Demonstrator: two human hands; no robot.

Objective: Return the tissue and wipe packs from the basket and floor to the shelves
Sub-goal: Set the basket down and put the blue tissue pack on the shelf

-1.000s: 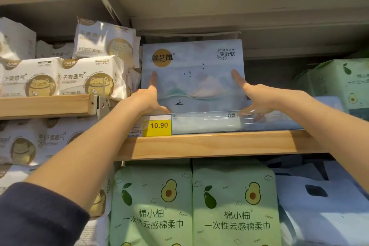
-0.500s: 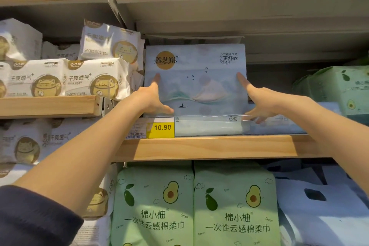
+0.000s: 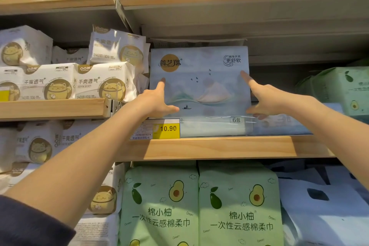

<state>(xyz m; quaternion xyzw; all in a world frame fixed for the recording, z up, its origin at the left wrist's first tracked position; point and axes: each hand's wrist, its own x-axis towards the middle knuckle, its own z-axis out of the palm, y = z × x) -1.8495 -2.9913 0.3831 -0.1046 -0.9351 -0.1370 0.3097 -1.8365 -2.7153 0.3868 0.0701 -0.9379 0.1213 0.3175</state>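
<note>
Head view: your left hand [image 3: 154, 100] and right hand [image 3: 265, 96] are both spread flat against the face of the pale blue tissue pack [image 3: 199, 82], one at each lower side. Neither grip is closed on anything; fingers splayed wide, index fingers pointing up along the pack's edges, thumbs low near its bottom edge.

The pack stands upright on the wooden shelf [image 3: 219, 148], behind the clear front rail [image 3: 215, 128], just above the yellow 10.90 price tag [image 3: 167, 128]. Its left edge sits just beside the white cat-print wipe packs [image 3: 103, 82] on the neighbouring shelf; whether they touch is unclear. To the right, well apart, a green avocado-print pack [image 3: 339, 88] sits on the same level. Open shelf space lies between the two. Below, two green avocado-print cotton towel packs [image 3: 199, 205] fill the lower shelf.

Step in hand, as I read it: seating this one pack, pressing it back and squaring it. Placement looks nearly done; the pack appears level and facing front.

Next move calls for lifting your palms straight off without dragging the soft wrapper forward, checking that it stays upright behind the rail, then going for another pack. Basket and floor are out of sight here, so what remains cannot be judged.
</note>
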